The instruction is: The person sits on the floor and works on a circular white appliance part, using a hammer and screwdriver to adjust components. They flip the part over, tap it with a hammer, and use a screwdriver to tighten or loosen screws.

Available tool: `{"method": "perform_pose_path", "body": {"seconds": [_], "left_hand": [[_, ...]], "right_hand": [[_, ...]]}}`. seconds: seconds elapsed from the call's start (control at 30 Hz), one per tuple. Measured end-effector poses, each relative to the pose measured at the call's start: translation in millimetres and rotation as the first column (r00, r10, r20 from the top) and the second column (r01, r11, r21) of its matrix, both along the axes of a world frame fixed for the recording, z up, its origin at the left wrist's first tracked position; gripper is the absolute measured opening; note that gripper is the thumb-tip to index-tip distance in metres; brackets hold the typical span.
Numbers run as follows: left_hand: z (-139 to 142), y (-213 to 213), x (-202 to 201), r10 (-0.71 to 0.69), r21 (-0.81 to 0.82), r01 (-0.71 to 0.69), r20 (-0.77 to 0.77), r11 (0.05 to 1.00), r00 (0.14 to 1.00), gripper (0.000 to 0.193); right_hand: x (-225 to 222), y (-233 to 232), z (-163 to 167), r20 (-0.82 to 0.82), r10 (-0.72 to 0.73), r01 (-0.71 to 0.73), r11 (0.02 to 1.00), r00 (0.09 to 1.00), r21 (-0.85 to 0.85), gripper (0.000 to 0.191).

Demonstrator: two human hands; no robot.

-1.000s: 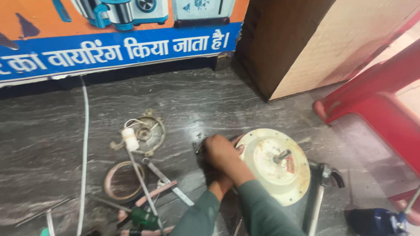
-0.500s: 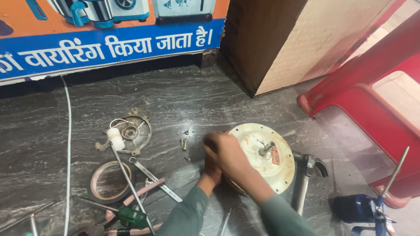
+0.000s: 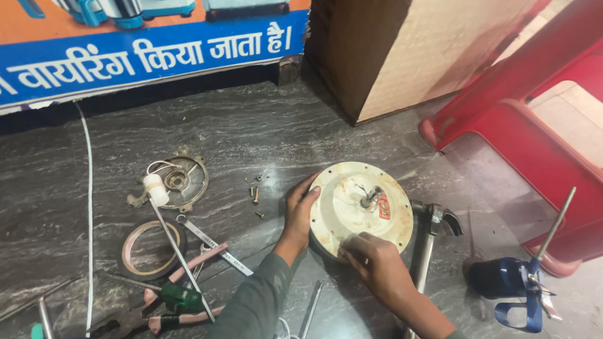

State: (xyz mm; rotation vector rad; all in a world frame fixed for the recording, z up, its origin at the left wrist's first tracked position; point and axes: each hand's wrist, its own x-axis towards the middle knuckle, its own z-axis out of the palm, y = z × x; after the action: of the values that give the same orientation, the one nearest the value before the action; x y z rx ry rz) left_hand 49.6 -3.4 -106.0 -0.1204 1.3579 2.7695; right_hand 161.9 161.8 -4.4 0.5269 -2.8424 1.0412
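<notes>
A round cream-coloured fan motor housing [image 3: 354, 198] with a short shaft in its middle lies flat on the dark stone floor. My left hand [image 3: 300, 213] grips its left rim, fingers curled over the edge. My right hand [image 3: 377, 258] presses on its near rim, fingers bent against the cover. Both sleeves are grey-green. A few loose screws [image 3: 254, 191] lie just left of my left hand.
A hammer [image 3: 427, 237] lies right of the housing. On the left sit a small motor part with a white capacitor [image 3: 174, 180], a tape roll [image 3: 150, 250], a spanner [image 3: 212, 243], pliers and screwdrivers [image 3: 177, 295]. Behind stand a cardboard box [image 3: 413, 46], a red plastic chair [image 3: 550, 131] and a poster.
My left hand has shifted from the top of the housing to its left rim. My right hand has come in onto the near rim. The view has moved closer.
</notes>
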Motion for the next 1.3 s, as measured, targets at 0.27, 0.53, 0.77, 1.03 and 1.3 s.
{"method": "perform_pose_path", "body": {"seconds": [0.27, 0.53, 0.77, 1.03, 1.3], "left_hand": [[-7, -2, -3, 0.021, -0.069, -0.029, -0.114, 0.997, 0.993, 0.040], [-4, -2, -3, 0.003, -0.032, -0.005, -0.046, 0.999, 0.999, 0.041], [-1, -1, -2, 0.015, -0.044, -0.018, -0.074, 0.999, 0.997, 0.040], [3, 0, -3, 0.013, -0.024, -0.016, -0.090, 1.000, 0.996, 0.041], [4, -1, -4, 0.015, -0.048, -0.020, -0.099, 0.999, 0.995, 0.040]], "right_hand": [[10, 14, -4, -0.133, 0.091, -0.076, 0.990, 0.987, 0.117, 0.014], [8, 9, 13, -0.141, 0.224, -0.201, 0.966, 0.964, 0.162, 0.027], [3, -1, 21, -0.049, 0.228, -0.205, 0.935, 0.972, 0.290, 0.017], [-5, -5, 19, -0.069, 0.222, -0.200, 0.949, 0.972, 0.245, 0.006], [-6, -18, -8, -0.084, 0.099, -0.050, 0.889, 0.992, 0.455, 0.006]]}}
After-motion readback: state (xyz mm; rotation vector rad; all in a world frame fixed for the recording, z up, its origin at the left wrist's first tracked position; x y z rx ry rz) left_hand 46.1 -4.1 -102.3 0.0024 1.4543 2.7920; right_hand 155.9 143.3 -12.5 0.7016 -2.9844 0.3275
